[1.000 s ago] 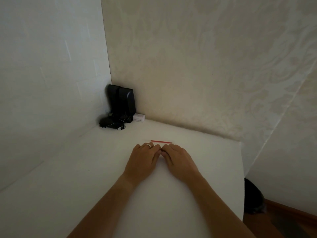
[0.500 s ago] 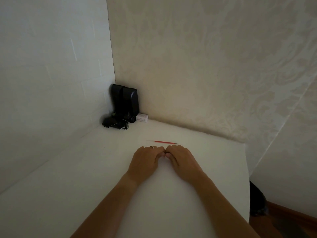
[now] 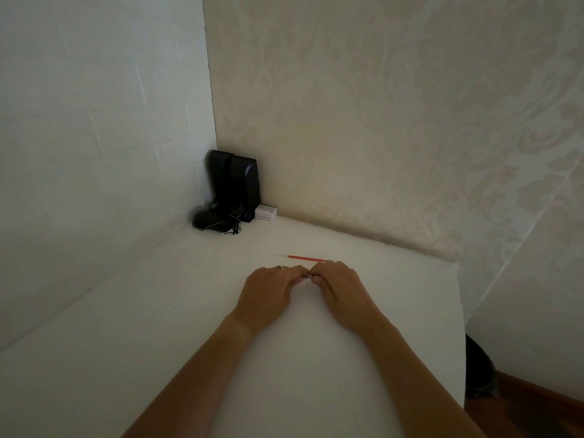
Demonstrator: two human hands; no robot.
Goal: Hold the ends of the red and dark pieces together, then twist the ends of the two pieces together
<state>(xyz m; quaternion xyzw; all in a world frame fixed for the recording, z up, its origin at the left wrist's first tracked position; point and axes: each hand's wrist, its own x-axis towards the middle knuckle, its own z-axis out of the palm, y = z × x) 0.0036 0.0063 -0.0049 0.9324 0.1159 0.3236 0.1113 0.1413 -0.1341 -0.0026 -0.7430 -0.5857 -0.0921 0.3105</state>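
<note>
My left hand [image 3: 268,292] and my right hand [image 3: 339,289] lie side by side on the white table [image 3: 126,358], fingers curled inward, fingertips meeting. Between the fingertips both hands pinch a small dark metallic object [image 3: 307,275]; most of it is hidden and I cannot tell what it is. A ring shows on my left hand. Just beyond the fingertips a thin red stick with a fine pale tip [image 3: 303,257] lies flat on the table, apart from both hands.
Two black speakers [image 3: 235,184] with a tangle of cable [image 3: 218,224] stand in the far corner, a small white box [image 3: 266,213] beside them. Walls close the left and far sides. The table's right edge [image 3: 461,327] drops to a dark object [image 3: 478,368] on the floor.
My fingers have gone from lying flat to curled, and now pinch a small dark object between them. The hands drew slightly back from the red stick. The view shifted a little.
</note>
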